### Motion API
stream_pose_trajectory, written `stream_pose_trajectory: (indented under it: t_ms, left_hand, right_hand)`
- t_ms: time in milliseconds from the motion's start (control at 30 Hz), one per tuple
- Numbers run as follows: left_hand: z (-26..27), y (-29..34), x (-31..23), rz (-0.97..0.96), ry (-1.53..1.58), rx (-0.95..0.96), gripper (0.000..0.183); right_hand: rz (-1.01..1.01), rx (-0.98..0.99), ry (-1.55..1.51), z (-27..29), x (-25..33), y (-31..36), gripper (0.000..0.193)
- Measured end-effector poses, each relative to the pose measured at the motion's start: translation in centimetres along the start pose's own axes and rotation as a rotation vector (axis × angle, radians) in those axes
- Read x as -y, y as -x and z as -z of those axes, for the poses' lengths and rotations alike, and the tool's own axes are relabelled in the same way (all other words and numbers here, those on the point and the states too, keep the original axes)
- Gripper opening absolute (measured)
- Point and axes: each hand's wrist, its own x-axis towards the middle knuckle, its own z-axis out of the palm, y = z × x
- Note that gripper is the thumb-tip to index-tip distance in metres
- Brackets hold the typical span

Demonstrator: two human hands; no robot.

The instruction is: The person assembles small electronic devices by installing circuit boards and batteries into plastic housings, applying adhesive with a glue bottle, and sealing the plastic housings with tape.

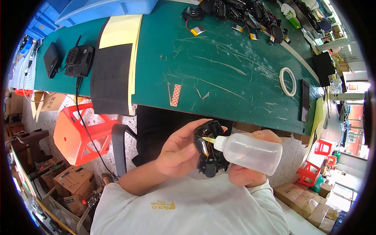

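Note:
My left hand (178, 150) is closed around an opened black plastic device housing (210, 166), with wires and a small silvery battery showing inside. In my right hand (244, 175) is a translucent white squeeze bottle (250, 152), tilted sideways. Its thin yellowish nozzle tip (209, 139) points into the upper part of the housing; whether it touches the parts inside I cannot tell. Both hands are in front of my chest, just off the table's near edge. Part of the right hand's fingers is hidden behind the bottle.
On the green table (156, 78) lie a tape roll (288, 82), a black bar-shaped object (304, 100) and a red-and-white patterned strip (176, 95). Several black devices with wired batteries (235, 11) are piled at the back. A red stool (78, 133) stands at left, below black power units (79, 60).

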Motion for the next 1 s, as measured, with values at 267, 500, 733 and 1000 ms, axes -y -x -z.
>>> stream_pose_trajectory:
  t_ms: [267, 500, 733, 1000]
  left_hand:
    - [0.2, 0.2, 0.0, -0.003, -0.001, 0.012, 0.055]
    - [0.2, 0.2, 0.1, 0.016, 0.021, 0.015, 0.055]
    - [-0.7, 0.3, 0.1, 0.005, -0.012, -0.111, 0.066]
    - [0.1, 0.3, 0.1, 0.01, 0.011, 0.009, 0.056]
  right_hand:
    - [-0.021, 0.007, -0.074, -0.1, -0.1, 0.2, 0.046]
    - [-0.047, 0.006, -0.128, 0.1, -0.3, 0.6, 0.056]
    - [-0.058, 0.007, -0.179, -0.4, -0.7, 1.1, 0.066]
    - [-0.008, 0.029, -0.113, 0.1, -1.0, 1.4, 0.065]
